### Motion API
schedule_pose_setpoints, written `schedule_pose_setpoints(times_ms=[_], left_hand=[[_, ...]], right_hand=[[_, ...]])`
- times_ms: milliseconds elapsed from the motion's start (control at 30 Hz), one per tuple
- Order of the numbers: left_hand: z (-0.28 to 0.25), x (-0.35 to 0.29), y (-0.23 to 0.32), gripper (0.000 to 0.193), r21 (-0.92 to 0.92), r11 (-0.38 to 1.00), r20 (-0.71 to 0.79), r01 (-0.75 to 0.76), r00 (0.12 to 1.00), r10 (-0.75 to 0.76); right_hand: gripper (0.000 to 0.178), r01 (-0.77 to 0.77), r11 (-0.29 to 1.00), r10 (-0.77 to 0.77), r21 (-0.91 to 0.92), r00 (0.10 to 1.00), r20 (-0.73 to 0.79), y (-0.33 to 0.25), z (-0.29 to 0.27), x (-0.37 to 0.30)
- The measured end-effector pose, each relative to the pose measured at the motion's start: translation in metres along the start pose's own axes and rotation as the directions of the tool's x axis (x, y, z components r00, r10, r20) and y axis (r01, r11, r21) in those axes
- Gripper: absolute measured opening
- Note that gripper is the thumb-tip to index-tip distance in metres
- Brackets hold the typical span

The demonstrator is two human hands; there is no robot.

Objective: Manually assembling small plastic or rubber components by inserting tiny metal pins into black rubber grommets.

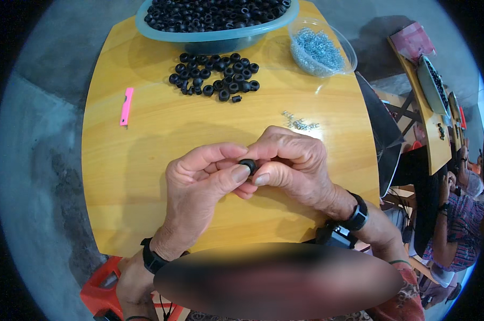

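A small black ring-shaped part (247,165) is pinched between the thumb and fingers of my left hand (196,179), above the table's near half. My right hand (298,163) meets it from the right, thumb and forefinger closed against the part's edge. Whether those fingertips also hold something small is hidden. Just beyond my right hand lies a loose cluster of small metal springs (301,124). Farther off, a group of similar black parts (223,77) is spread on the wooden table (156,208).
A light-blue tub (215,33) heaped with black parts stands at the far edge. Beside it, a clear plastic bowl (319,53) holds many springs. A pink strip-shaped tool (126,107) lies at left. Other people sit by another table (437,142) at right; a red stool (100,283) is lower left.
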State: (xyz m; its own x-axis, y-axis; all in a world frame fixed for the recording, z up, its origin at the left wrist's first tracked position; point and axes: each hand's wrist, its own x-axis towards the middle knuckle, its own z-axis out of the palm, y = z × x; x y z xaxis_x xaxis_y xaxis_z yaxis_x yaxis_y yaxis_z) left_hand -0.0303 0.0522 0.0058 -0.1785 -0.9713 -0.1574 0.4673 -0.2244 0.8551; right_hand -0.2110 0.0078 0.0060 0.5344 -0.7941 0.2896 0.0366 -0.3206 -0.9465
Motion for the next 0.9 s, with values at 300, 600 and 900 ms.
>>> schedule_pose_setpoints(times_ms=[300,600,900], left_hand=[[0.000,0.004,-0.007,0.020,-0.041,0.997,0.011,-0.071,0.997,0.072],[-0.001,0.010,0.008,0.037,-0.027,0.988,0.035,0.152,0.988,-0.151],[-0.016,0.015,0.026,0.023,0.277,0.900,0.229,0.337,0.886,-0.402]], right_hand=[[0.019,-0.014,1.000,0.015,0.005,0.999,-0.042,0.004,0.006,-0.002],[0.023,0.147,0.958,-0.143,-0.245,0.989,0.031,0.004,-0.004,0.001],[0.027,0.184,0.944,-0.149,-0.273,0.978,0.145,-0.002,-0.009,0.001]])
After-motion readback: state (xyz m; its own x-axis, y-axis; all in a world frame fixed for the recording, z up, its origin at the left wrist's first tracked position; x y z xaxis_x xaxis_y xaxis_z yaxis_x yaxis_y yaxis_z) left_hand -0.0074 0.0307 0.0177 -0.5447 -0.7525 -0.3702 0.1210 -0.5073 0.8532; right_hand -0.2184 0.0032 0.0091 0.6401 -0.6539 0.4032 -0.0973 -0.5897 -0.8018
